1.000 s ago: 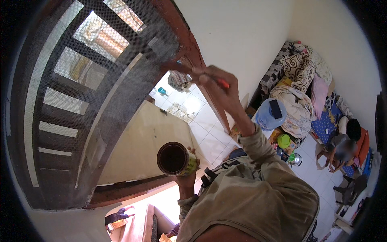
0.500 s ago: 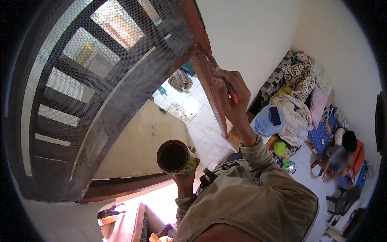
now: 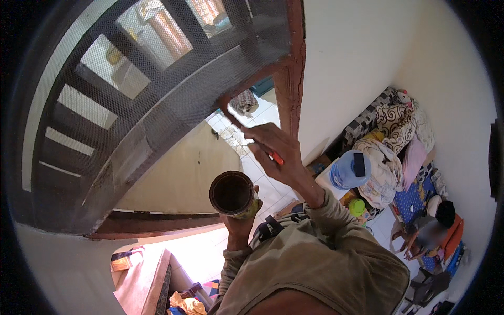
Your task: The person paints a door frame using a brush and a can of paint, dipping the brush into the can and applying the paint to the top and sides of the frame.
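Note:
My left hand (image 3: 241,224) is wrapped round a can (image 3: 248,211), held with its mouth upward; the inside looks dark brown. Beyond it and a little to the right, my right hand (image 3: 275,149) grips a slim paintbrush (image 3: 276,157) with a red handle end. Its bristle end is hard to make out, near a dark brown strip by the lower edge of the door frame's top. The reddish-brown door frame (image 3: 293,89) stands just past my right hand, and above the opening is a dark slatted panel (image 3: 173,100) covered in mesh.
A pale door panel (image 3: 178,173) fills the left of the opening. At right are a blue water jug (image 3: 346,173), a green container (image 3: 357,207) and heaped bedding (image 3: 383,157). Another person (image 3: 430,231) sits low at far right. Furniture (image 3: 142,278) stands at lower left.
My right hand, still gripping the brush, has come away from the frame's upright, left and down toward the can. The whole view has shifted a little. My left hand keeps holding the can.

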### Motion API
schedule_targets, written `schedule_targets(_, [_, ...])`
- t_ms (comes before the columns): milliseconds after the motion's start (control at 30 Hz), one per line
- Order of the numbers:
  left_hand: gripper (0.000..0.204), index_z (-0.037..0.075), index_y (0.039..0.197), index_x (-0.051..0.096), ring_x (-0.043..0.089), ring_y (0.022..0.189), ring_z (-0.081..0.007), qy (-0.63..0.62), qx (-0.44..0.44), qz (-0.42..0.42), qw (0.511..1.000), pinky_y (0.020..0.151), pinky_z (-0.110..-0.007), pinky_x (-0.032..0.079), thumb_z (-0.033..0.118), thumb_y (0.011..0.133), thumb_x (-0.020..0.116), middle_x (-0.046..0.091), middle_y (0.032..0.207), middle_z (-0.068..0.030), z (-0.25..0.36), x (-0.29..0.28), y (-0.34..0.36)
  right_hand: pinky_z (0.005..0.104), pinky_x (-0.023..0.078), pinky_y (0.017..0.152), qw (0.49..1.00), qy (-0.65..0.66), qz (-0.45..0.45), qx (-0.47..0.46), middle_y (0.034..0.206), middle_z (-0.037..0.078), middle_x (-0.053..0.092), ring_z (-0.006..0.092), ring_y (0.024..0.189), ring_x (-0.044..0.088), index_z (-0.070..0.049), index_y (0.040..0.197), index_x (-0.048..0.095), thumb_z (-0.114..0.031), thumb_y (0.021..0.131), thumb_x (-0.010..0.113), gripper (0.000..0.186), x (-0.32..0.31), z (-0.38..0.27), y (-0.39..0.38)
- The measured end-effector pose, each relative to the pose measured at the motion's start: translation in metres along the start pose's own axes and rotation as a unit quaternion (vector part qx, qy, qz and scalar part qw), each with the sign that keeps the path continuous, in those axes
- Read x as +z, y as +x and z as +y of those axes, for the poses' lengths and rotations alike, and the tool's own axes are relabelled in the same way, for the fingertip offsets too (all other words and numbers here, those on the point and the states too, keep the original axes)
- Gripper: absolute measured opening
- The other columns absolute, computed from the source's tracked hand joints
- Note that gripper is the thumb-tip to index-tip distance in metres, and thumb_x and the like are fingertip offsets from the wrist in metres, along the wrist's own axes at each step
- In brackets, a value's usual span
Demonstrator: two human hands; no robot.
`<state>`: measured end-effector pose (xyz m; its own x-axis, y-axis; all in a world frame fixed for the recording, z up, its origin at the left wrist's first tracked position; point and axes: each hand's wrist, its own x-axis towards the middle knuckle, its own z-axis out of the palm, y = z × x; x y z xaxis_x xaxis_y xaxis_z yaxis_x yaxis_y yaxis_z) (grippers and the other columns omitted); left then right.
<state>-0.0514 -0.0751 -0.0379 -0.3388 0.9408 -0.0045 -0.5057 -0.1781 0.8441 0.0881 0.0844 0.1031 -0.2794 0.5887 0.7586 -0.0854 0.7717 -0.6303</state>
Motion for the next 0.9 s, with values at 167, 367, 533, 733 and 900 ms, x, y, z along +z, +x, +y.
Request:
schedule_targets(167, [0.068,-0.002,0.138,0.051,0.071,0.11,-0.0279,0.107,0.031,0.05,0.993,0.087,-0.041,0.061,-0.002,0.078,0.083,0.07,0.122,-0.013,0.009,0.01,-0.001,0.0315,0.055,0.085,0.993,0.1,0.041,0.055,0.101,0.01,0.073,0.0192,0.09,0.069,0.001,0.12,0.07,-0.004,0.097,0.066,0.023,-0.021,0.013,0.006])
schedule_targets(367, [0.06,0.001,0.142,0.048,0.058,0.127,-0.036,0.087,0.026,0.028,0.995,0.095,-0.051,0.056,0.034,0.094,0.062,0.061,0.132,-0.0191,0.003,-0.008,0.001,0.0281,0.055,0.083,0.973,0.056,0.198,0.107,0.105,0.01,0.072,0.0153,0.095,0.068,0.004,0.119,0.069,-0.011,0.102,0.063,0.024,-0.057,0.039,0.003])
schedule_targets(533, [0.056,0.002,0.144,0.047,0.058,0.128,-0.0389,-0.104,-0.021,0.007,0.994,0.094,-0.056,0.055,0.039,0.102,0.057,0.06,0.136,-0.0203,0.001,-0.006,0.011,0.0341,0.06,0.069,0.957,0.139,0.221,0.129,0.092,0.018,0.073,0.0202,0.076,0.072,0.005,0.108,0.065,-0.014,0.1,0.063,0.02,-0.065,-0.005,-0.01])
schedule_targets(733, [0.058,0.003,0.141,0.049,0.069,0.112,-0.0295,0.068,0.126,-0.01,0.99,0.086,-0.041,0.063,0.0,0.088,0.073,0.064,0.131,-0.0176,-0.006,0.015,0.033,0.0264,0.054,0.055,0.97,0.095,0.076,0.211,0.077,0.013,0.069,0.0148,0.062,0.066,0.006,0.098,0.066,-0.013,0.095,0.067,0.019,-0.067,-0.074,0.017])
schedule_targets(900, [0.057,0.005,0.139,0.051,0.058,0.129,-0.0308,-0.236,-0.058,0.005,0.97,0.106,-0.052,0.053,0.049,0.106,0.036,0.059,0.141,-0.0135,-0.025,0.004,0.04,0.027,0.051,0.055,0.948,-0.104,-0.265,0.143,0.078,0.008,0.071,0.0135,0.062,0.066,-0.001,0.097,0.072,-0.015,0.094,0.072,0.015,-0.048,-0.077,0.046])
